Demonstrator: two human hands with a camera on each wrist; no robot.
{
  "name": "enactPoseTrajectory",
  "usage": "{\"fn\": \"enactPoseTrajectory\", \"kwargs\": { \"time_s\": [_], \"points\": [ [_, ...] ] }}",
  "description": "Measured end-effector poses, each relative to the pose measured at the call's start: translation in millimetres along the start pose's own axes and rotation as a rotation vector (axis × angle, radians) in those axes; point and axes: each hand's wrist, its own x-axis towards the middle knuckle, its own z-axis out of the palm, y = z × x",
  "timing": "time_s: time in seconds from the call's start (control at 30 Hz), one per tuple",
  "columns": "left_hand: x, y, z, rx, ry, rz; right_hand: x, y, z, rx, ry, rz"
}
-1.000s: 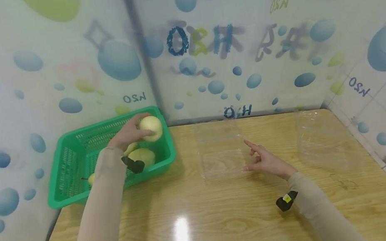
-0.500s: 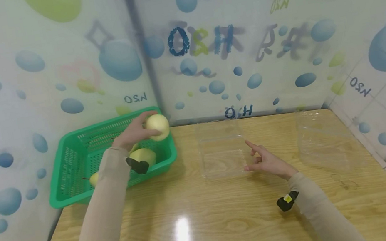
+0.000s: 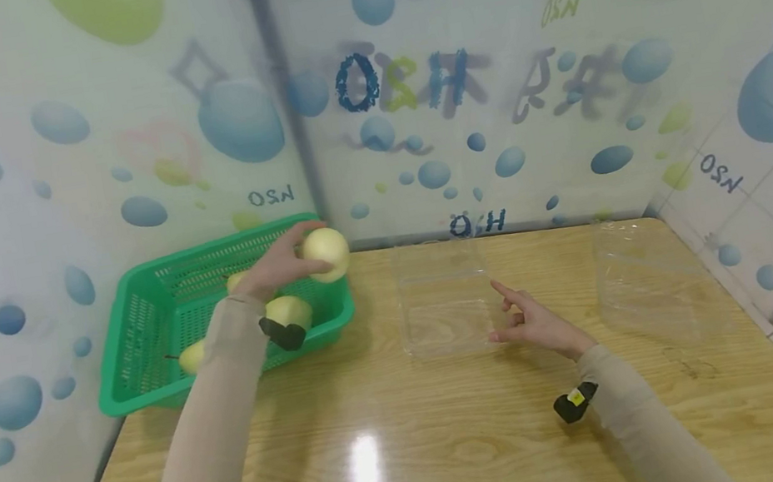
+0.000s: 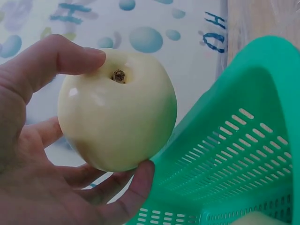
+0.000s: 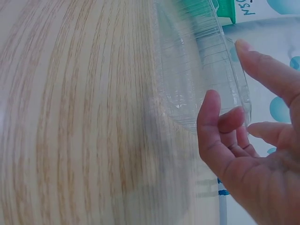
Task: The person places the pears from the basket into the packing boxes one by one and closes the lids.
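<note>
In the head view my left hand (image 3: 279, 260) grips a pale yellow apple (image 3: 326, 254) above the right end of a green basket (image 3: 209, 248). The left wrist view shows the thumb beside the apple's brown-centred hollow and the fingertips curled under it. Other pale yellow fruit (image 3: 289, 313) lies in the basket, partly hidden by my arm. My right hand (image 3: 538, 325) is at the right side of a clear plastic box (image 3: 448, 326), index finger extended and thumb near its front corner. In the right wrist view, fingertips touch or nearly touch the box's rim (image 5: 247, 101).
More clear plastic boxes (image 3: 640, 285) stand at the right of the wooden table (image 3: 435, 452). A patterned curtain (image 3: 524, 101) hangs directly behind the table. The basket's left end reaches past the table's left edge.
My left hand has moved a little to the right with the apple, from above the basket's inside to near its right rim. The right hand stays at the clear box.
</note>
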Motion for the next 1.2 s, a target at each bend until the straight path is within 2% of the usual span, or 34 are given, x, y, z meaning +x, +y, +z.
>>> {"fn": "enactPoseTrajectory", "kwargs": {
  "time_s": [0.07, 0.23, 0.3, 1.0, 1.2],
  "points": [
    [-4.3, 9.3, 1.8, -0.01, -0.008, -0.003, -0.1, 0.2, 0.1, 0.006, -0.002, 0.0],
    [-2.6, 9.8, 4.4, -0.019, -0.012, 0.001, -0.6, -0.5, 0.9, 0.011, 0.001, 0.004],
    [1.5, 3.4, 5.4, -0.011, -0.01, 0.009, -1.1, -0.8, 1.0, 0.011, 0.005, 0.006],
    [4.2, 7.2, 23.9, 0.003, -0.024, 0.02, -0.9, -0.8, 1.6, -0.01, 0.009, 0.008],
    [4.2, 10.8, 31.0, 0.007, -0.023, 0.049, -0.9, -1.2, 2.2, -0.012, 0.018, 0.011]
  ]
}}
